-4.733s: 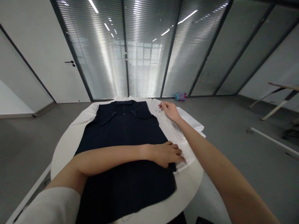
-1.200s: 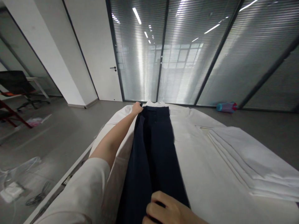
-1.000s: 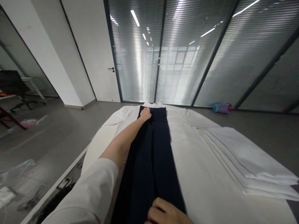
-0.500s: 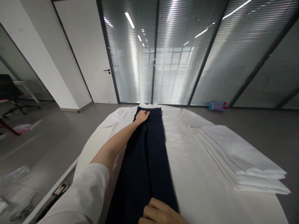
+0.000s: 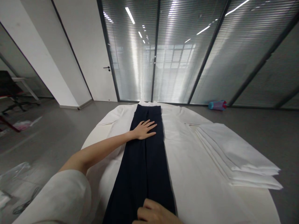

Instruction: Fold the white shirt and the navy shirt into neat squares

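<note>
The left hand (image 5: 144, 130) lies flat and open, fingers spread, palm down on the upper part of the dark navy garment (image 5: 143, 165) — pressing on it rather than gripping. The right hand (image 5: 154, 214) sits at the bottom edge of the view, fingers curled and resting on the near end of the same garment; whether it pinches the cloth or only presses on it cannot be told, since much of the hand is cut off. The garment is folded into a long narrow strip that runs straight away from the person along the middle of the round white table (image 5: 95, 140), lying on a spread white garment (image 5: 193, 161). To the right, just beside the strip's far half — a stack of folded white cloths (image 5: 235, 155) rests near the table's edge. On the grey floor beyond stands a blue and pink bottle (image 5: 217, 105), lying on its side by the glass wall (image 5: 182, 53).
</note>
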`<action>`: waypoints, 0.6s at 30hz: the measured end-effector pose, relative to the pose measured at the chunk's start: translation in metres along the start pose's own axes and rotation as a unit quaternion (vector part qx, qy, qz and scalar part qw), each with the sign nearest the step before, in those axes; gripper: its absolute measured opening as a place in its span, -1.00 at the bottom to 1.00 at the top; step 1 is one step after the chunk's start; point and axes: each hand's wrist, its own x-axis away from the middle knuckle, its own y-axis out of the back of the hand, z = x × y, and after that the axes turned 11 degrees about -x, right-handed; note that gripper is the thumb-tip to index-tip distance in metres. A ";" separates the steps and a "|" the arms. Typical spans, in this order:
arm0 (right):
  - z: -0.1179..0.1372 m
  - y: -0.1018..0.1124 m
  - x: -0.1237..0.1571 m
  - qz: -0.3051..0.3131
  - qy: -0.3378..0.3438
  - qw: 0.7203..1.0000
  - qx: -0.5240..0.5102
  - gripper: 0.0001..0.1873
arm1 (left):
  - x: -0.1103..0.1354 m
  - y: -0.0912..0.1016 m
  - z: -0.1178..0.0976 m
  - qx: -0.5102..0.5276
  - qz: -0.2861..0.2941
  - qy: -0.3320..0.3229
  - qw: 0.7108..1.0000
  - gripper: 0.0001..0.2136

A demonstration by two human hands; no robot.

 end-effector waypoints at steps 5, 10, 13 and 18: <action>0.000 0.013 -0.005 -0.039 -0.003 0.999 -0.019 -0.69 | 0.010 0.013 -0.019 -0.006 -0.015 0.009 1.000 -0.39; 0.006 0.056 -0.007 -0.100 -0.021 0.993 0.062 -0.68 | 0.060 0.032 -0.060 0.040 -0.038 -0.103 0.993 -0.47; 0.008 0.048 0.001 -0.055 0.002 0.993 0.108 -0.61 | 0.098 0.043 -0.073 0.052 -0.028 -0.166 0.984 -0.44; 0.010 0.017 0.008 -0.048 0.060 0.994 0.077 -0.64 | 0.137 0.042 -0.072 0.063 -0.003 -0.133 0.989 -0.37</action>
